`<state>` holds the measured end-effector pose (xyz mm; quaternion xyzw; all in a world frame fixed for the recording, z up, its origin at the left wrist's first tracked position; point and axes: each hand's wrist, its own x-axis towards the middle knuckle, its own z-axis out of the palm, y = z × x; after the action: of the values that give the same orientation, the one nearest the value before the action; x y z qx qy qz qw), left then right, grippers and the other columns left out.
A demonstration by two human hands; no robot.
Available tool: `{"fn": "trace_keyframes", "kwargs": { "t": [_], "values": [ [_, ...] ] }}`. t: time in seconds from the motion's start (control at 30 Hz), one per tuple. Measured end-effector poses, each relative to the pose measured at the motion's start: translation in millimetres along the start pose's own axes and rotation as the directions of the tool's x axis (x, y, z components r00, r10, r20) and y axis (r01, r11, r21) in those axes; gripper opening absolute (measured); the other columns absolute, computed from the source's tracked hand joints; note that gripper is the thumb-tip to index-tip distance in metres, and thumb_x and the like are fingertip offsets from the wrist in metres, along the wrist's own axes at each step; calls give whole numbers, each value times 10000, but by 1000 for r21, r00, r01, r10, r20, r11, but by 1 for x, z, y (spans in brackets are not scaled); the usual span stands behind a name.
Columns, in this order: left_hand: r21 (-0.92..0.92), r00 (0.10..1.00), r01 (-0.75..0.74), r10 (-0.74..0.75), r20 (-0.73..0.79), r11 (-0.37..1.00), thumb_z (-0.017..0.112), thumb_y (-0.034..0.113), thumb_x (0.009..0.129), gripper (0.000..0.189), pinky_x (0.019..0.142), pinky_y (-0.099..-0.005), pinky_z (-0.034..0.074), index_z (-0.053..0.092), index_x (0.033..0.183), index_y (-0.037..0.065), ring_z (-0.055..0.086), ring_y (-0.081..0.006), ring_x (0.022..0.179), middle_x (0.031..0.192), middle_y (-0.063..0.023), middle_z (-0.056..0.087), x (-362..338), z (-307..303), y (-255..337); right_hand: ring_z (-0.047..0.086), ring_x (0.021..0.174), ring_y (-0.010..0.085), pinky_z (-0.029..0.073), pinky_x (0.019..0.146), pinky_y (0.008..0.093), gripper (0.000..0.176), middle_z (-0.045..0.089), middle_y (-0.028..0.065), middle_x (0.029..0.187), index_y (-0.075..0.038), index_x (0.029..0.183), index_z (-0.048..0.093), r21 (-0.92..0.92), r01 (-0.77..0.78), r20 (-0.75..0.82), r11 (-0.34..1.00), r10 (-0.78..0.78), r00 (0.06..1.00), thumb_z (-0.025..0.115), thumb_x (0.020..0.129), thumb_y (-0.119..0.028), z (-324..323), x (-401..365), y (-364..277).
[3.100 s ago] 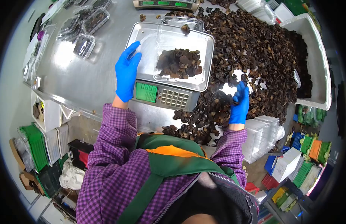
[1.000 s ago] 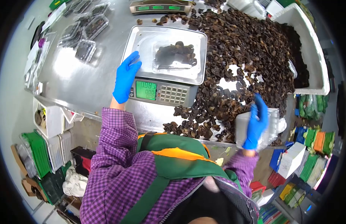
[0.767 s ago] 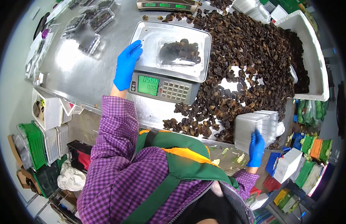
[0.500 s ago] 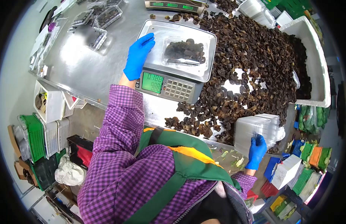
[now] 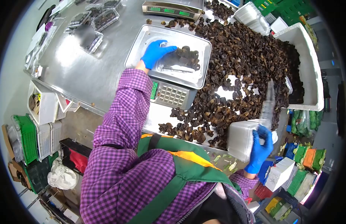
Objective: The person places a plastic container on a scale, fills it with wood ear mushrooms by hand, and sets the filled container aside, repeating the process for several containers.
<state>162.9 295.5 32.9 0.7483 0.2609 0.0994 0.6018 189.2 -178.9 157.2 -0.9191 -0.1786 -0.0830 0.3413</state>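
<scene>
My left hand (image 5: pixel 156 53), in a blue glove, reaches over the left side of a clear plastic container (image 5: pixel 176 70) on the scale's tray (image 5: pixel 141 41). Its fingers are stretched out, the thumb apart over the contents. Dark, curled pieces like wood ear mushrooms (image 5: pixel 188 56) lie in the container. Blue-gloved too, my right hand (image 5: pixel 261 149) has its fingers curled at the right side of a stack of clear plastic containers (image 5: pixel 240 140). From its fingertips a clear plastic container (image 5: pixel 269 102) rises, blurred by motion. My left sleeve partly covers the scale's display (image 5: pixel 154 90).
A wide heap of the dark pieces (image 5: pixel 240 48) spreads right of the scale, beside a white foam box (image 5: pixel 311 86). Filled containers (image 5: pixel 105 19) sit at the back left. Behind stands a second scale (image 5: pixel 173 11), with more stacked containers (image 5: pixel 251 18) to its right.
My left hand has moved right from the tray's edge onto the container. My right hand has moved up along the stack, and a blurred clear plastic container now rises from it.
</scene>
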Motion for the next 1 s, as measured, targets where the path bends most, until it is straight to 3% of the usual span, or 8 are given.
{"fn": "trace_keyframes", "kwargs": {
  "t": [0.2,0.3,0.4,0.5,0.53,0.73,0.9,1.0],
  "values": [
    [-601,999,-52,42,-32,798,700,153,795,319,792,-270,494,634,1056,-18,628,-148,885,946,-77,669,-19,5,-2,645,852,182,497,780,295,273,675,77,939,-31,1022,666,161,193,164,968,-219,962,731,758,-2,65,11,-52],
    [-446,954,-273,179,-242,853,617,175,854,281,863,-290,463,641,1061,-14,609,-158,925,962,-58,671,-27,-32,14,643,822,213,498,747,303,307,669,89,898,-50,1050,667,204,273,147,940,-305,941,736,753,-14,84,26,-74],
    [-709,888,-406,64,-456,577,436,247,977,331,913,-336,453,572,1183,26,577,-194,995,1112,-91,615,10,-119,-39,609,749,283,489,670,353,369,631,119,821,-102,1092,663,259,424,193,868,-477,857,744,734,-74,102,46,-88],
    [-445,737,-365,-39,-675,818,481,336,959,447,1031,-491,367,455,1353,126,443,-273,1226,1348,-133,477,17,-210,-81,589,771,298,478,663,386,385,607,110,870,-135,1144,621,289,520,248,804,-587,770,694,766,-126,131,70,-96],
    [-739,788,-391,-216,-577,548,531,358,934,533,1062,-531,316,390,1411,167,331,-313,1310,1449,-133,337,18,-221,-75,585,798,299,476,691,406,395,597,108,862,-132,1165,600,298,559,246,774,-628,738,669,776,-123,146,77,-97],
    [-546,965,-123,-29,-262,828,472,364,979,561,1111,-398,244,333,1447,89,335,-261,1346,1472,-140,348,-28,-60,-14,581,970,333,486,831,424,608,586,143,1094,-110,1330,473,389,542,348,745,-664,662,688,780,-257,203,108,-93],
    [-90,958,-155,127,-256,984,482,200,971,547,1110,-356,242,294,1467,62,337,-214,1347,1476,-101,356,-26,-17,-6,572,1063,323,463,931,400,572,589,155,1168,-122,1309,513,254,390,283,885,-454,845,700,789,-268,178,186,12],
    [-13,968,-157,151,-202,988,522,85,943,563,1122,-359,241,294,1454,20,320,-255,1361,1483,-135,330,-21,-4,6,553,1161,311,430,997,383,657,563,183,1267,-66,1340,482,359,-214,378,908,69,923,733,786,-315,131,232,83]
  ]
}}
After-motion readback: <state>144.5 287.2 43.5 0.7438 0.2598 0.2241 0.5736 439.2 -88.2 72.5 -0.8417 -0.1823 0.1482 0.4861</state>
